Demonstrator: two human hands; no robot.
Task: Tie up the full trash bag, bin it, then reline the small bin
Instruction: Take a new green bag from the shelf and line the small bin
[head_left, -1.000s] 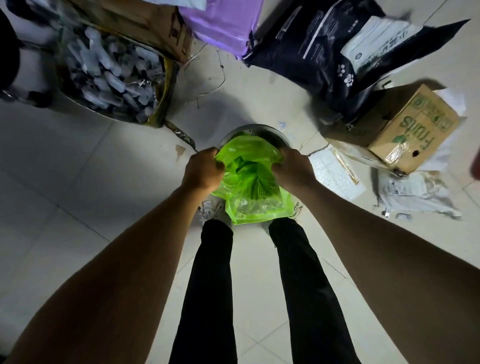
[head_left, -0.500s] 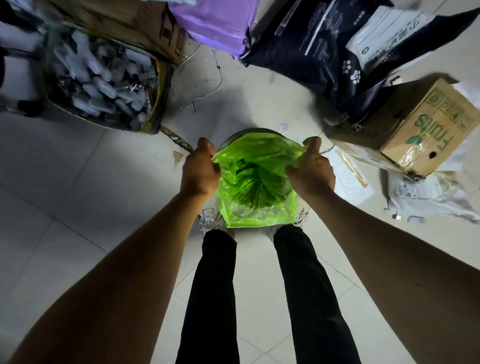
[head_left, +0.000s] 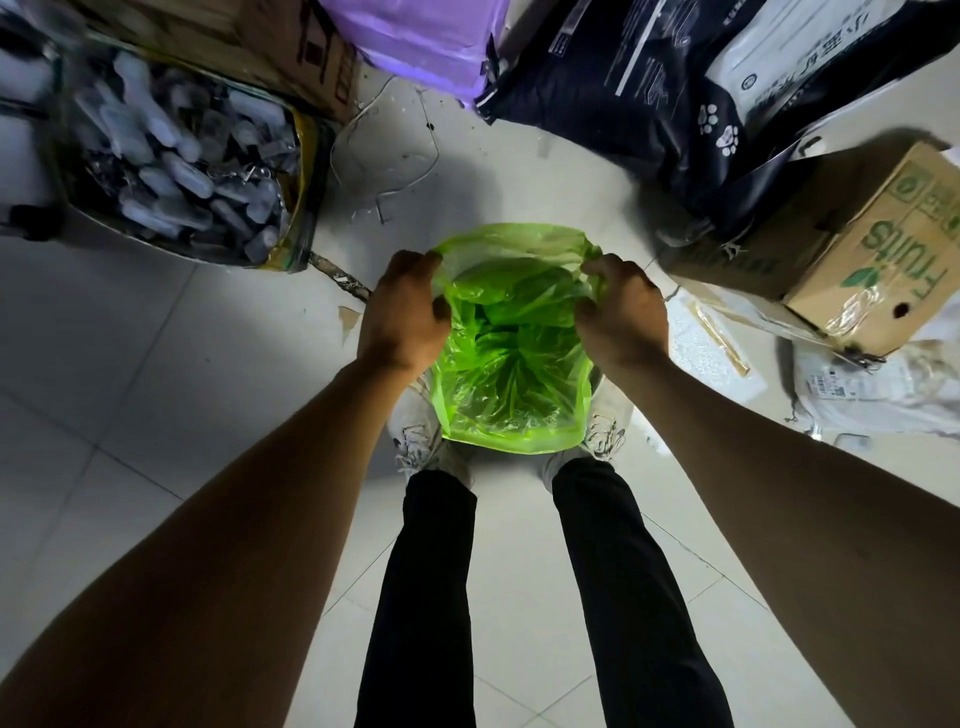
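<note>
A bright green plastic bag (head_left: 511, 358) hangs open in front of me, above my white shoes. My left hand (head_left: 402, 317) grips the left side of its mouth. My right hand (head_left: 621, 312) grips the right side. The mouth is spread wide between them and the crumpled inside looks empty. The small bin sits under the bag and is hidden by it in this frame.
A sack of plastic bottles (head_left: 176, 166) stands at the back left. A purple bag (head_left: 415, 36) and a black pet-food bag (head_left: 675, 88) lie at the back. A cardboard fruit box (head_left: 857, 249) and papers (head_left: 857, 384) lie at the right. Thin wire (head_left: 395, 135) lies on the tiled floor.
My hands have moved apart and away from me, stretching the bag's mouth wider. The bin's metal rim, visible behind the bag earlier, is now covered by the bag.
</note>
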